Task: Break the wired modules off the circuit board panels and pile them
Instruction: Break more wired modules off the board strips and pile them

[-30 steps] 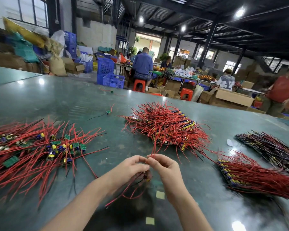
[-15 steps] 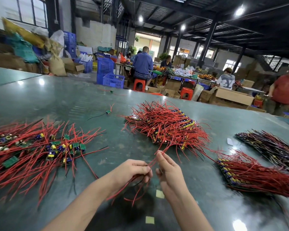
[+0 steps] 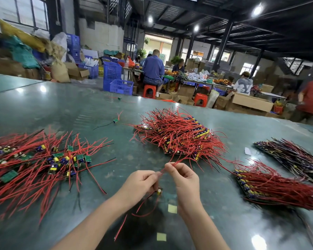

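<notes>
Both hands work over bare table point(image 3: 224, 222) between the piles. The left hand point(image 3: 139, 183) curls around a wired module point(image 3: 159, 191), apparently freed; the right hand point(image 3: 183, 177) pinches its red wire point(image 3: 177, 161). The loose pile point(image 3: 31, 165) runs off the left edge.

The table point(image 3: 170, 109) top is smooth, glossy dark green, mirroring the ceiling lamps. The wires point(image 3: 179, 130) wear shiny red plastic sleeves. Blue crates point(image 3: 121, 86) are latticed plastic, stools point(image 3: 149, 91) red plastic, boxes point(image 3: 251, 102) matt brown cardboard.
</notes>
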### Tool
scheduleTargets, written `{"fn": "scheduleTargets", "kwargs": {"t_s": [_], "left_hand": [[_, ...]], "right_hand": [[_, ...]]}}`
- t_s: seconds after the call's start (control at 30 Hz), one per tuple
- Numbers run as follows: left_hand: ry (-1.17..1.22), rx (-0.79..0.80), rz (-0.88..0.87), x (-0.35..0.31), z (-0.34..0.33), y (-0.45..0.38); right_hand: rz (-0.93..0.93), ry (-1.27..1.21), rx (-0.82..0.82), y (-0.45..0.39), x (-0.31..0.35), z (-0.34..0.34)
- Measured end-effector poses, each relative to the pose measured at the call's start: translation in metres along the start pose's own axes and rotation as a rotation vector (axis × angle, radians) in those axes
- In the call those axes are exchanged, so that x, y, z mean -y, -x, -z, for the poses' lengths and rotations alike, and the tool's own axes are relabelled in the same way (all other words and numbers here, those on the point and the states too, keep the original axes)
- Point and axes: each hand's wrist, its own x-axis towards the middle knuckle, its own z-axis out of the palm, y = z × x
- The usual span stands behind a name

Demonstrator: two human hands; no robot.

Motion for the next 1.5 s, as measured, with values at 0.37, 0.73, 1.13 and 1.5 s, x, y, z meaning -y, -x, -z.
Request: {"fn": "scheduleTargets", "kwargs": {"t_s": [0.37, 0.73, 1.13, 1.5], "left_hand": [[-0.048, 0.126, -0.037, 0.0, 0.008, -0.001], [-0.344, 0.163, -0.071, 0.012, 0.016, -0.003], [-0.086, 0.391, 0.041, -0.006, 0.019, 0.001], [-0.013, 0.313, 0.102, -0.001, 0.015, 0.002]], "right_hand": [[-0.196, -0.298, -0.037, -0.018, 0.005, 0.015], [-0.378, -0.468, -0.059, -0.025, 0.01, 0.022], [-0.099, -0.229, -0.186, -0.023, 0.004, 0.024], [-0.365, -0.373, -0.114, -0.029, 0.005, 0.023]]}}
